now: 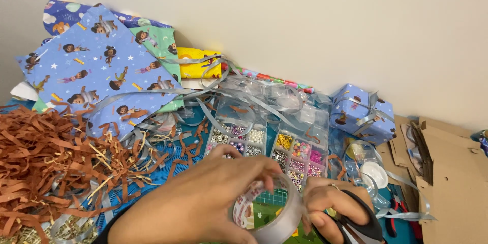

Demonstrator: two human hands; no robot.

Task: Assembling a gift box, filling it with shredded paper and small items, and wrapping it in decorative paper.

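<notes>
A roll of clear tape (pixel 268 208) sits low over the desk, gripped by the left hand (pixel 213 198); the right hand (pixel 330 208), closed on black-handled scissors (pixel 358 223), picks at its edge. Steady grip advised. Bead organizers (pixel 269 132) lie behind.

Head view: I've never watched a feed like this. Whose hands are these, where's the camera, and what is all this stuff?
The one camera sits on a person's head and looks down at their own bare hands. The left hand grips a clear tape roll. The right hand touches the roll's edge and also holds black scissors. Behind lie two bead boxes, silver ribbon, brown paper shreds, blue printed wrapping paper, a wrapped gift box and cardboard.
</notes>
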